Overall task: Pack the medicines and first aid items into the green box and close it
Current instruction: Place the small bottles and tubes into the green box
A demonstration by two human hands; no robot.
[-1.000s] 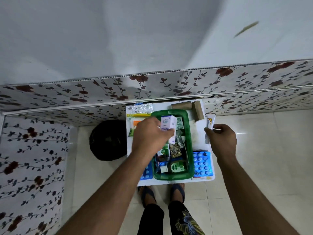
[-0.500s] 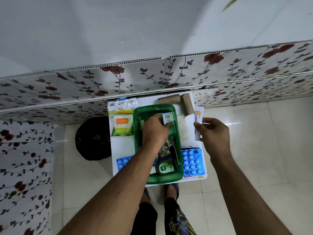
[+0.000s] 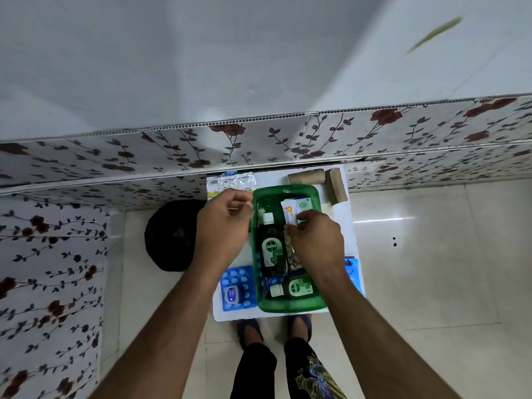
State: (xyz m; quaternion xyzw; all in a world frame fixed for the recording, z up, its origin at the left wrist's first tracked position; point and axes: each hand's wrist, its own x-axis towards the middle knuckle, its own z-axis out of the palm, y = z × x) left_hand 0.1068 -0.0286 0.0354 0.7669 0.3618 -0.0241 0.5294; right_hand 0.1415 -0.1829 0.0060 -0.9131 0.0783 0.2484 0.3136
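Note:
The open green box [image 3: 290,306] stands on a small white table [image 3: 233,313]. Inside lie a large Dettol bottle [image 3: 270,250], a small Dettol bottle [image 3: 299,287], a brownish packet [image 3: 291,256] and a white-green carton [image 3: 302,202]. My right hand [image 3: 316,243] is inside the box, shut on a white tube with orange print [image 3: 288,213] that lies along the carton. My left hand [image 3: 221,226] is just left of the box, fingers curled over a yellow pack [image 3: 214,194] which it mostly hides.
Blue blister sheets lie at the front left [image 3: 239,279], with a small white-blue item [image 3: 231,294] on them, and at the front right [image 3: 353,270]. A silver blister strip [image 3: 233,181] and two brown rolls [image 3: 305,177] sit at the back. A black bag [image 3: 169,234] lies on the floor to the left.
My left hand left the carton in the box and moved left onto the yellow pack. My right hand carried the tube from the table's right side into the box.

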